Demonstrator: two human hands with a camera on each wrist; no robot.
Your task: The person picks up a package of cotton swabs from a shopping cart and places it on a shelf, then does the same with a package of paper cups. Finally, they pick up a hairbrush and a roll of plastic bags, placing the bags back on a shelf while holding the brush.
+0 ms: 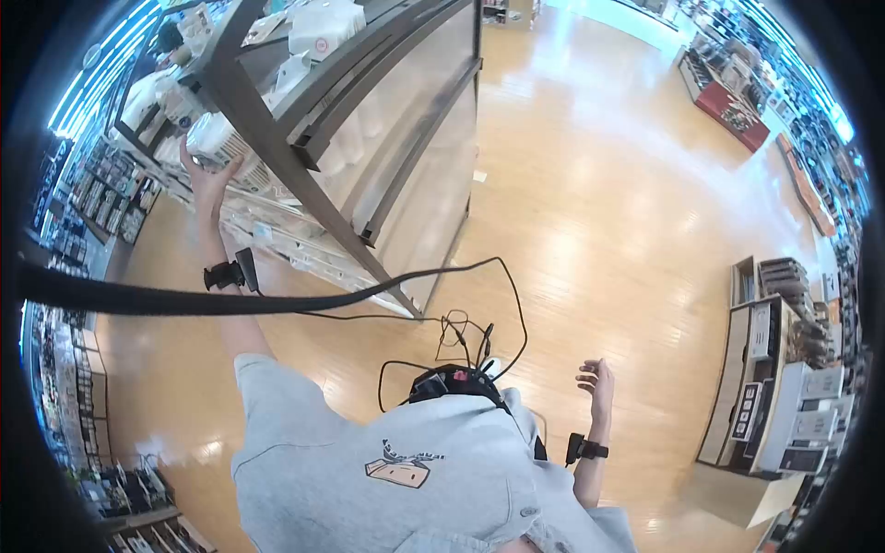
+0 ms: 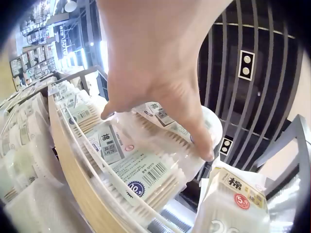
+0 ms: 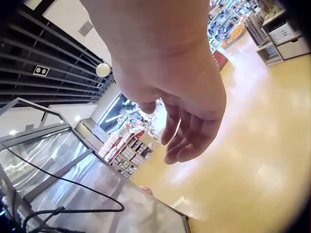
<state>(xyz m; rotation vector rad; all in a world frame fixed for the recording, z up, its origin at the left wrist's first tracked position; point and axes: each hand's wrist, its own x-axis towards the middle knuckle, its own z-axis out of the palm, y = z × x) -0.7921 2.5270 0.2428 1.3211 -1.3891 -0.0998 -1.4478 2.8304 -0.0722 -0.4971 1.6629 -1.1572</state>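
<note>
My left hand (image 1: 211, 184) reaches out to a shelf at the far left. Its thumb and fingers grip a clear plastic pack of cotton swabs (image 2: 146, 130) from above, as the left wrist view shows. Below and around it stand more swab packs with printed labels (image 2: 146, 174), lined up behind a clear front strip. Beside them is a white pack with a red price spot (image 2: 242, 201). My right hand (image 1: 599, 382) hangs at my side over the floor, its fingers loosely curled with nothing in them (image 3: 182, 116).
The shelf unit has a dark metal frame (image 1: 267, 138) and translucent side panels (image 1: 415, 184). A black cable (image 1: 502, 276) loops in front of my chest. Wooden floor (image 1: 590, 203) stretches to the right, where a display cabinet (image 1: 751, 369) with boxes stands.
</note>
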